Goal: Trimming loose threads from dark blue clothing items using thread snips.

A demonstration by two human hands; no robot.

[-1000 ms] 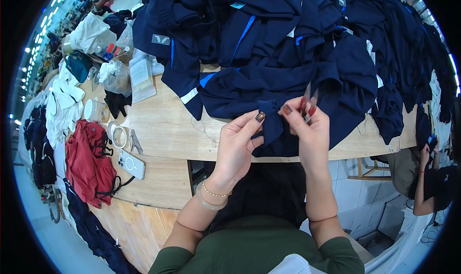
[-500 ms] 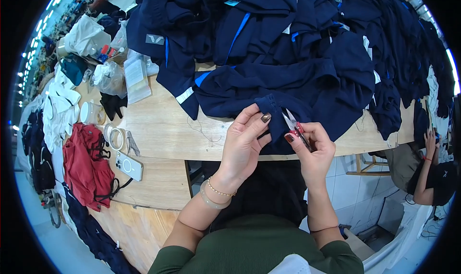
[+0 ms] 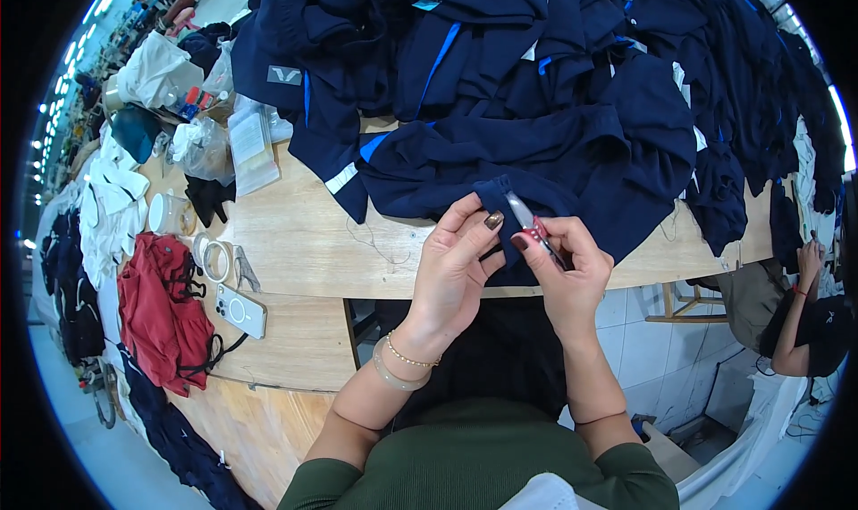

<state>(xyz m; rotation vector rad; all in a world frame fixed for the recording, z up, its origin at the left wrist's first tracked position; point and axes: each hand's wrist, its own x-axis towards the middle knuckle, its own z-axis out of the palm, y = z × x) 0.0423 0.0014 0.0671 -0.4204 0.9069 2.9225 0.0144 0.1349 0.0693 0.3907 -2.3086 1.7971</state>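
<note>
A navy garment [image 3: 554, 152] with a bright blue inset lies at the table's front edge. My left hand [image 3: 451, 264] pinches the edge of it between thumb and fingers, holding that bit up off the table. In my right hand [image 3: 572, 269] is a pair of thread snips [image 3: 527, 219] with red on the handle, gripped between thumb and fingers. The blades point up and left, and their tips meet the pinched edge near my left thumb. They look closed together. My right fingers hide part of the handle.
More navy garments [image 3: 483, 45] are heaped across the far side. At left lie a phone [image 3: 241, 311], a tape roll [image 3: 216, 261], red clothing [image 3: 161, 304], plastic bags [image 3: 201, 143] and white cloth [image 3: 112, 188]. Another person's arm [image 3: 791, 318] reaches in at far right.
My right hand has moved slightly left and up, bringing the snips onto the pinched edge. Their blades were apart and now look closed. My left hand stays in place.
</note>
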